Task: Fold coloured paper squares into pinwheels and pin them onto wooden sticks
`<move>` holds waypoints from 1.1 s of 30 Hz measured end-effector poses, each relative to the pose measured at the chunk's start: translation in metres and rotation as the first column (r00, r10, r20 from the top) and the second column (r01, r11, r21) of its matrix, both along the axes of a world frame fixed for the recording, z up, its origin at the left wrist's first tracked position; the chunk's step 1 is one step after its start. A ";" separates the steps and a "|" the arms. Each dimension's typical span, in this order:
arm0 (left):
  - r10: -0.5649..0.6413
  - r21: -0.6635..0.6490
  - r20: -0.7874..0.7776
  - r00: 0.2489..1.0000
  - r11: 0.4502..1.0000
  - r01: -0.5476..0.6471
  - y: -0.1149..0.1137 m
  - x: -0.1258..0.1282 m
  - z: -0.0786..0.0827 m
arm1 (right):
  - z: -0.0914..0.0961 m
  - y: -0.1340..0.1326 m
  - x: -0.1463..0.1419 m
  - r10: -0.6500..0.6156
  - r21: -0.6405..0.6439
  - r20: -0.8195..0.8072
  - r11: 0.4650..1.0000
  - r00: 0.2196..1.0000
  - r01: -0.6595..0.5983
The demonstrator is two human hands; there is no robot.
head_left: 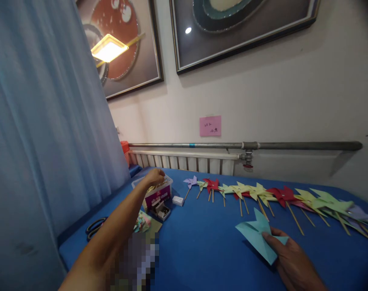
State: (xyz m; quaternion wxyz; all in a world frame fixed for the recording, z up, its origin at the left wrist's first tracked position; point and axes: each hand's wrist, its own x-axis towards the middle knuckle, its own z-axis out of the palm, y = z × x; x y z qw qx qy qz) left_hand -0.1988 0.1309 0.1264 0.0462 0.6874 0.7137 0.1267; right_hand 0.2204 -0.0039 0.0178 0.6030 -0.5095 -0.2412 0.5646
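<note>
My left hand (154,177) reaches out over a clear plastic box (155,193) at the far left of the blue table (202,242). Its fingers are curled down into the box, and what they hold is hidden. My right hand (288,254) lies near the front right, its fingers pressing flat on a folded light-blue paper pinwheel (256,236) that rests on the table.
A row of finished paper pinwheels on wooden sticks (263,196) runs along the table's back. A small white box (178,200) and a small open box (162,211) sit beside the plastic box. Black scissors (94,227) lie at the left edge by the curtain (44,141). A radiator and pipe (247,146) line the wall.
</note>
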 end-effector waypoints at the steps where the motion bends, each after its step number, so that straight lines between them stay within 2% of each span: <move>1: -0.022 0.011 0.019 1.000 1.000 0.022 -0.002 0.002 0.000 | 0.001 0.000 0.000 -0.002 -0.005 -0.004 1.000 1.000 0.002; 5: -0.081 0.059 0.076 0.994 0.995 0.076 -0.007 0.012 -0.012 | 0.002 -0.001 -0.001 0.012 0.010 0.010 1.000 1.000 -0.012; 9: -0.072 0.154 0.113 0.991 0.987 0.054 -0.009 0.014 -0.016 | 0.001 -0.001 -0.001 0.001 0.004 0.005 1.000 1.000 -0.001; 12: -0.024 0.266 0.115 0.993 0.964 -0.008 -0.013 0.007 0.000 | 0.002 -0.001 -0.002 -0.005 0.008 -0.003 1.000 1.000 0.005; 16: 0.056 0.405 0.102 0.993 0.910 -0.093 -0.023 -0.008 0.035 | 0.004 -0.002 -0.002 -0.001 0.011 0.009 1.000 1.000 0.001; 18: 0.122 0.421 0.041 0.992 0.898 -0.128 -0.027 -0.014 0.047 | 0.004 -0.002 -0.002 0.002 0.008 0.017 1.000 1.000 -0.002; 21: 0.177 0.281 -0.095 0.980 0.949 -0.144 -0.029 -0.018 0.047 | 0.004 -0.002 -0.002 0.025 0.012 0.038 1.000 0.999 -0.025; 24: 0.121 0.074 -0.110 0.987 0.991 -0.113 -0.025 -0.014 0.024 | 0.003 -0.003 -0.001 0.023 0.001 0.039 1.000 0.999 -0.024; 28: 0.079 -0.115 -0.042 0.996 0.990 -0.084 -0.017 -0.011 -0.008 | 0.004 -0.003 -0.002 0.009 -0.018 0.013 1.000 1.000 -0.008; 30: 0.057 -0.184 0.002 0.998 0.981 -0.056 -0.014 -0.013 -0.013 | 0.006 -0.003 -0.002 0.005 -0.015 0.012 1.000 1.000 -0.005; 33: 0.050 -0.230 0.039 0.998 0.972 -0.040 -0.012 -0.021 -0.011 | 0.007 -0.003 -0.003 0.009 0.001 0.021 1.000 1.000 -0.009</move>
